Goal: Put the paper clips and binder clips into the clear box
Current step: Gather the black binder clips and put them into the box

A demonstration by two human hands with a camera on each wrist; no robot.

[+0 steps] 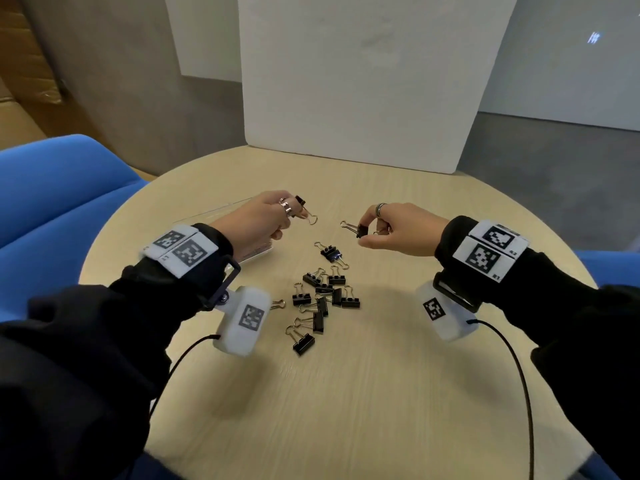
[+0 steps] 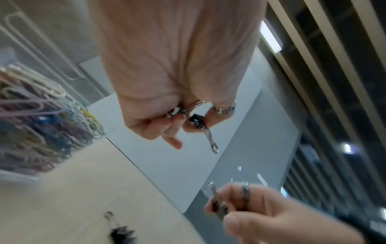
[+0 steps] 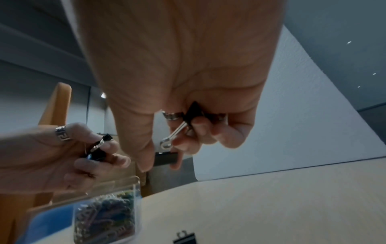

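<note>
Two hands each pinch black binder clips, left hand (image 1: pixel 263 220) above the clear box (image 1: pixel 258 252) of paper clips (image 3: pixel 104 214), right hand (image 1: pixel 398 230) well aside; loose extra clips may slip onto the table (image 1: pixel 381 375).

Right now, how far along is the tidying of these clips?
Partway. The coloured paper clips already lie inside the clear box. The left hand and the right hand each hold a black binder clip above the table. A scattered pile of binder clips still waits there.
</note>
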